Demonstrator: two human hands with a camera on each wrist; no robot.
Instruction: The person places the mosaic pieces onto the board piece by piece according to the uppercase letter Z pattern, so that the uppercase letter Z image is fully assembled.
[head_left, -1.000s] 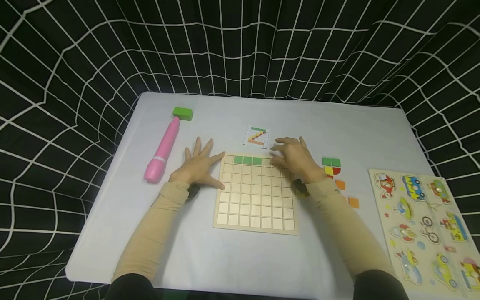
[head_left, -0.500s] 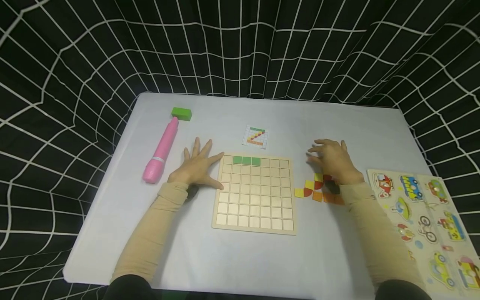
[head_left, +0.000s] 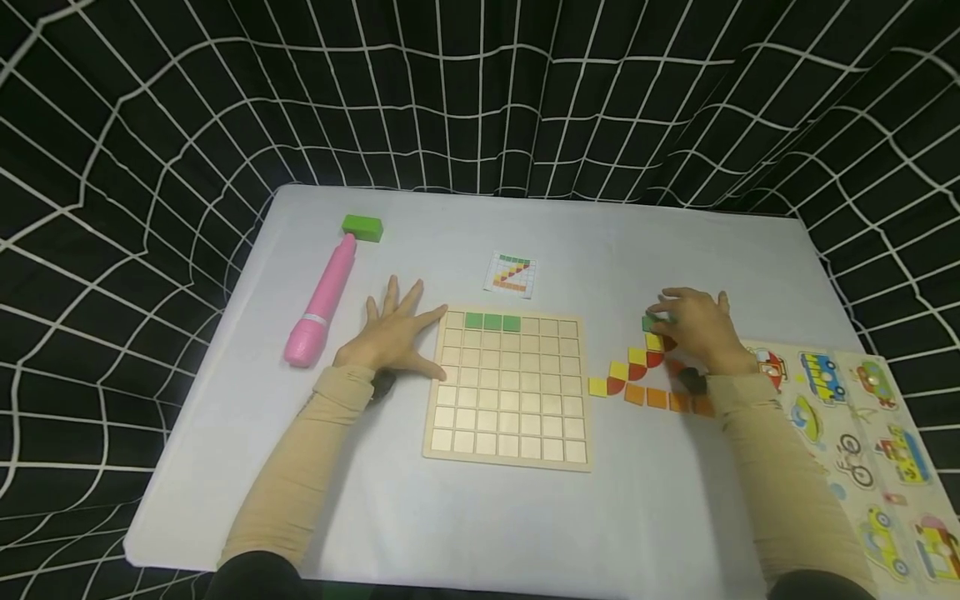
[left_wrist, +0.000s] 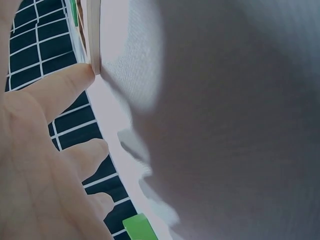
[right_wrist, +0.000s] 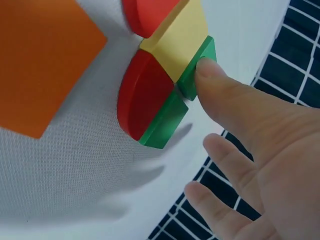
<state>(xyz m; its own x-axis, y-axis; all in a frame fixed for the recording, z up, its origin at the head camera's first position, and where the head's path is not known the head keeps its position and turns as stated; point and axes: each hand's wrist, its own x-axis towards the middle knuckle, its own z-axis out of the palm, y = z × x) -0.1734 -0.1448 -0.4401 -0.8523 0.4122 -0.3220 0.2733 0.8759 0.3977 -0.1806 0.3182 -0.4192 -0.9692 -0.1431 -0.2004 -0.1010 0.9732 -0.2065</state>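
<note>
My left hand (head_left: 386,333) lies with fingers spread, index fingertip and thumb against the left edge of a wooden grid board (head_left: 510,392). Three green tiles (head_left: 492,322) sit side by side in its top row. Off to the right, my right hand (head_left: 697,327) pinches a green square tile (right_wrist: 189,86); the thumb is on its edge and the index finger is hidden behind it. Beside that tile are another green tile (right_wrist: 165,120), a yellow tile (right_wrist: 181,40) and a red quarter-round tile (right_wrist: 146,95).
A pattern card (head_left: 512,275) lies behind the board. Orange tiles (head_left: 656,398) form a row under the right wrist. On the far right is a picture puzzle board (head_left: 847,400). A pink wand-shaped object (head_left: 324,304) and a green block (head_left: 363,227) lie at the left.
My right hand has left the board's top edge and moved right to the loose tiles, where its thumb now meets a green tile. My left hand stays at the board's edge.
</note>
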